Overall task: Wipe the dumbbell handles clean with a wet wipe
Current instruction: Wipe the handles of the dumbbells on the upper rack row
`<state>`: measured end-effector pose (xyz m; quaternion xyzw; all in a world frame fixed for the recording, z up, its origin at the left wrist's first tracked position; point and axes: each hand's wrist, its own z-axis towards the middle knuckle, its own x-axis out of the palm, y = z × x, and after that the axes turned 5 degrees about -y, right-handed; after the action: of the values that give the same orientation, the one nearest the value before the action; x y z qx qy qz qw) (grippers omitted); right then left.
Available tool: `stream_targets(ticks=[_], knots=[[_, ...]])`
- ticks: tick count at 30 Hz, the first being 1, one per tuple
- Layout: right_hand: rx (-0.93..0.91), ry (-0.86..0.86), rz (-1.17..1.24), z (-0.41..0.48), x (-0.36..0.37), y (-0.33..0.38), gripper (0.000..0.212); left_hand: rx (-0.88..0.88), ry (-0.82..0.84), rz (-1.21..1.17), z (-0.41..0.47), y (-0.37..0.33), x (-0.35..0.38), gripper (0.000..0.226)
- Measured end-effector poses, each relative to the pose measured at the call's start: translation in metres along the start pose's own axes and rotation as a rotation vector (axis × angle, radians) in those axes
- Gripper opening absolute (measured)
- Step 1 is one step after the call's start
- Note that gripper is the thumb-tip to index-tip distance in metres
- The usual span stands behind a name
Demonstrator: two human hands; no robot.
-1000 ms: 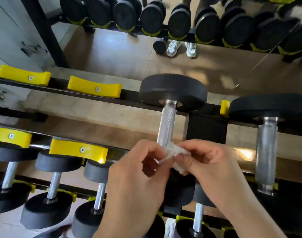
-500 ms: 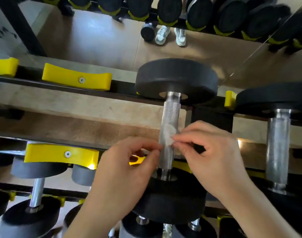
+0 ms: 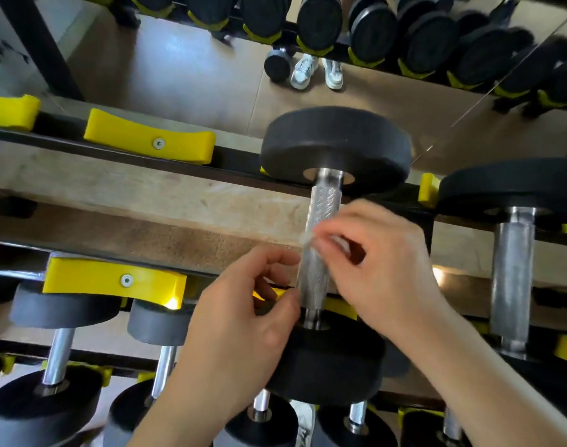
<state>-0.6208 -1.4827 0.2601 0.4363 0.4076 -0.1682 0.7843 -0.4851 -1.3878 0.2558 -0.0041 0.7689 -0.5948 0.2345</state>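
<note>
— Where is the wet wipe [image 3: 307, 239] sitting?
— I'm pinching it in my right hand [image 3: 382, 262], fingers [image 3: 327, 235] clamping it onto the dumbbell handle [image 3: 324, 214] mid-shaft, dumbbell lying on the rack [image 3: 237, 162].
— And the left hand [image 3: 240, 321]?
— Hanging loosely curled, holding nothing, just beside the handle, probably for steadying.

Dumbbell handle [image 3: 324, 211] knurled steel, racked; white wet wipe [image 3: 307, 237], blurred, against its middle.

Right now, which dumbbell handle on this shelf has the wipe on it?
The slimmer knurled handle in the middle: the right hand holds the wipe against it. The thicker handle to its right is untouched.
</note>
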Motion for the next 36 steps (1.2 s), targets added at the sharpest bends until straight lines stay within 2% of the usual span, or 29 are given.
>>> stream_targets(ticks=[2,5,7,10,11,12,16,17,19,22,25,27,30,35,36], knots=[[0.037,-0.126,0.030,0.016,0.005,-0.005,0.012,-0.010,-0.015,0.014,0.001,0.000,0.001,0.023],[0.131,-0.187,0.074,0.015,0.010,-0.006,0.017,0.003,-0.030,0.093,0.008,-0.004,-0.001,0.027],[0.134,-0.103,0.081,0.007,0.004,-0.008,0.017,-0.001,-0.042,0.151,0.014,-0.007,-0.002,0.032],[0.031,0.201,0.112,-0.007,-0.008,-0.009,0.016,-0.012,-0.071,0.206,0.020,-0.014,-0.001,0.033],[0.004,0.237,0.126,-0.009,-0.009,-0.011,0.017,-0.004,-0.062,0.214,0.020,-0.017,0.000,0.033],[-0.012,0.202,0.131,-0.008,-0.008,-0.013,0.017,0.007,-0.040,0.224,0.019,-0.020,0.001,0.033],[0.075,-0.182,0.200,0.011,0.005,-0.024,0.016,0.004,-0.008,0.343,0.021,-0.033,0.011,0.034],[0.140,-0.212,0.264,0.011,0.009,-0.025,0.017,0.008,-0.017,0.395,0.026,-0.034,0.014,0.033],[0.293,-0.170,0.398,0.002,0.013,-0.022,0.017,0.006,-0.039,0.464,0.038,-0.037,0.018,0.034],[0.411,-0.103,0.508,-0.008,0.007,-0.022,0.018,-0.116,-0.032,0.258,0.058,-0.037,0.018,0.034],[0.402,-0.067,0.512,-0.011,-0.001,-0.020,0.021,-0.229,-0.019,0.046,0.066,-0.031,0.017,0.029],[0.397,-0.123,0.501,-0.006,0.001,-0.018,0.020,-0.257,-0.041,-0.057,0.065,-0.028,0.017,0.029],[0.314,-0.206,0.343,0.004,0.008,-0.017,0.023,-0.225,-0.046,0.022,0.068,-0.025,0.019,0.027],[0.091,-0.070,0.203,-0.024,0.007,-0.017,0.013,-0.220,0.029,-0.020,0.071,-0.027,0.008,0.015],[0.075,-0.097,0.182,-0.019,0.007,-0.017,0.013,-0.210,0.043,-0.035,0.068,-0.026,0.005,0.017]])
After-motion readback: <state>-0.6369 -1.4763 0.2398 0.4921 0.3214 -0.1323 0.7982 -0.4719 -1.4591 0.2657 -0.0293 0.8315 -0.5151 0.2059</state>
